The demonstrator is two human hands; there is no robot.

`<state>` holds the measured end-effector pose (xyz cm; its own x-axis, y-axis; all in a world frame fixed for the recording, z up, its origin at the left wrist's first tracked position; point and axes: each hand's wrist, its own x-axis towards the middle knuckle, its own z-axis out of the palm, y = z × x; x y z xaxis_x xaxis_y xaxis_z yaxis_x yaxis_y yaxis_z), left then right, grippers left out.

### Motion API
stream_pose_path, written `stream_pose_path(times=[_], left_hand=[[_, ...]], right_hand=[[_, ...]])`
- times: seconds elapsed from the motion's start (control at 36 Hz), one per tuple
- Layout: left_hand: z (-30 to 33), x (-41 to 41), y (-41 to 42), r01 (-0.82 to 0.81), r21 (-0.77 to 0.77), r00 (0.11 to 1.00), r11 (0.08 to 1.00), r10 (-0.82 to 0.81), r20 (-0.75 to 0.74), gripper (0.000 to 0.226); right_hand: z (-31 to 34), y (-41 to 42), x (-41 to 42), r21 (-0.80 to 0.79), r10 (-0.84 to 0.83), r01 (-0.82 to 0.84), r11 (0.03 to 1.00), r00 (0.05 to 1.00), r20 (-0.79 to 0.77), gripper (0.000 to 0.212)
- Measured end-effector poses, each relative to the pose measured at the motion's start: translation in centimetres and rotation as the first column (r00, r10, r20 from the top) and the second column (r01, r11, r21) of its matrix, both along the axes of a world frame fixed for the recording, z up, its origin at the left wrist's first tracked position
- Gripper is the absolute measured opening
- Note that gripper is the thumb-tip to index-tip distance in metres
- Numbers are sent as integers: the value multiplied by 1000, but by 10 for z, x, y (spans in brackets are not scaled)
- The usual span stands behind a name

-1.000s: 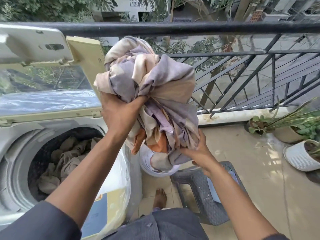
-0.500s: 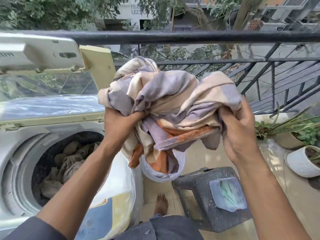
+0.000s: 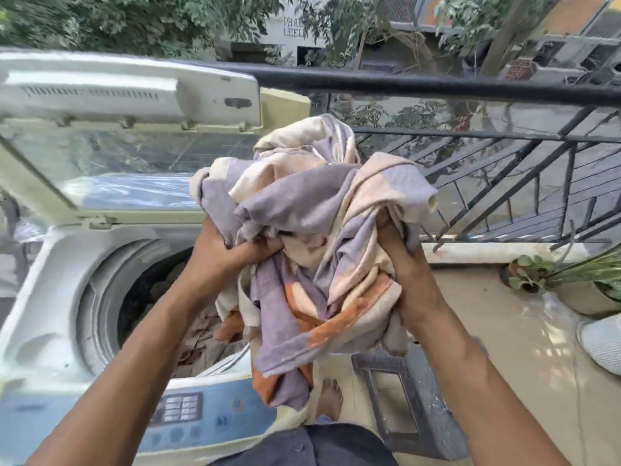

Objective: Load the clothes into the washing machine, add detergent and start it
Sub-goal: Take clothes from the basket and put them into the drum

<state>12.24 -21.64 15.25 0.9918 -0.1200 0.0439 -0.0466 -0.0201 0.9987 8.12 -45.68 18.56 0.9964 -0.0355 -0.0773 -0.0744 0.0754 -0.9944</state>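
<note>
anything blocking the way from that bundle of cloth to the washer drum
Nothing visible does. The lid is raised, the drum mouth lies open below and left of the cloth bundle, with only clothes already inside.

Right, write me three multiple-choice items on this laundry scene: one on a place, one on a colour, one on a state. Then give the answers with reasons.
1. Where is the bundle of cloth?
A. Inside the drum
B. Held up in both hands, to the right of the drum opening
C. Lying on the stool

2. Which colours does the bundle show?
A. Lilac, cream and orange
B. Green and black
C. Plain red

3. What state is the washing machine lid in?
A. Shut
B. Raised open
C. Taken off

Answers:
1. B: the left hand and the right hand grip it in the air, beside the drum.
2. A: those three tones run across its folds.
3. B: the lid stands up behind the uncovered drum, where clothes already lie.
</note>
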Motion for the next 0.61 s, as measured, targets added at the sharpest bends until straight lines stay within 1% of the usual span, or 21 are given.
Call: stream_pose_path(times=[0.06, 0.11, 0.14, 0.25, 0.28, 0.36, 0.39, 0.42, 0.47, 0.5, 0.53, 0.56, 0.61], left_hand=[[1, -9, 25, 12, -36, 999, 999, -14, -50, 69], [3, -17, 49, -16, -45, 996, 999, 13, -83, 88], [4, -20, 61, -45, -43, 996, 998, 42, -81, 94], [8, -29, 103, -184, -29, 983, 983, 183, -30, 92], [8, -30, 114, -199, -18, 980, 980, 199, -18, 96], [10, -32, 143, -213, 16, 977, 977, 212, 18, 121], [11, -32, 151, -219, 28, 976, 975, 219, 20, 121], [11, -33, 157, -231, 49, 973, 972, 230, 19, 113], [9, -35, 168, -218, 83, 976, 972, 218, 13, 86], [6, -35, 174, -185, 83, 983, 979, 185, 10, 72], [0, -34, 180, -161, 86, 987, 983, 160, 12, 65], [-8, -33, 187, -162, 95, 987, 982, 162, 14, 67], [-27, -31, 200, -197, 108, 980, 974, 198, 2, 84]], right_hand=[[4, 23, -2, 21, 12, -12, 1000, 1000, 10, 71], [10, 46, -3, 18, 34, -35, 999, 999, 35, 53], [11, 58, -4, 24, 49, -50, 998, 998, 45, 49], [5, 103, 1, 32, 75, -77, 997, 996, 58, 63], [4, 114, 3, 35, 84, -86, 996, 995, 58, 62], [-2, 142, 13, 18, 108, -110, 994, 991, 75, 66], [-5, 151, 17, 13, 114, -116, 993, 991, 75, 62], [-9, 159, 21, 14, 129, -130, 991, 989, 69, 53], [-20, 173, 28, 15, 161, -162, 987, 984, 73, 33], [-26, 180, 31, 17, 172, -174, 985, 982, 72, 27], [-33, 186, 33, 2, 178, -178, 984, 981, 74, 27], [-41, 193, 36, -26, 173, -171, 985, 981, 85, 29], [-58, 203, 41, -73, 159, -152, 986, 982, 106, 42]])
